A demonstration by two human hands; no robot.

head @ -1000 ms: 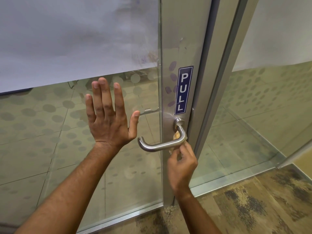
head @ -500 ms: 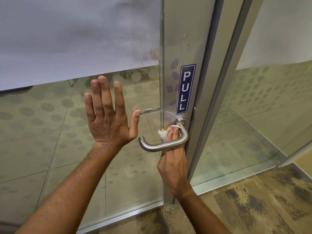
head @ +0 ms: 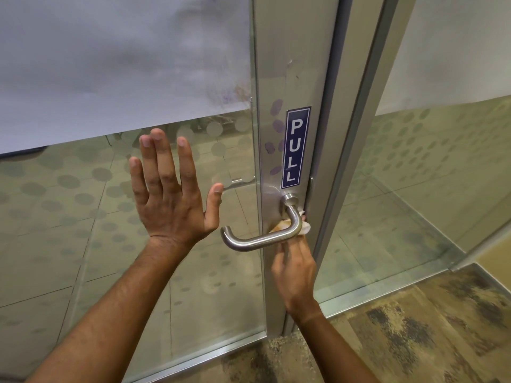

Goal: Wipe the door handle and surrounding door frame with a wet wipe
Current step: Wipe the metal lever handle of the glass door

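We press our left hand (head: 168,194) flat on the glass panel (head: 83,230), fingers straight and spread, to the left of the door handle (head: 262,236). It stays in the same place as a second ago and steadies the door. Our right hand (head: 294,269) reaches up from below the handle and holds the wet wipe (head: 304,228) against the metal door frame (head: 279,78). Its fingers are hidden behind the handle, so we cannot tell exactly how they curl, but they seem to pinch the wipe. Half a second ago the wipe was on the left side of the handle's bend, near the round base. Now it shows on the right side of the bend, close to the door edge. We judge that the wiping goes around the neck of the handle. The long bar and the frame near the PULL sign (head: 296,147) probably remain to be wiped.
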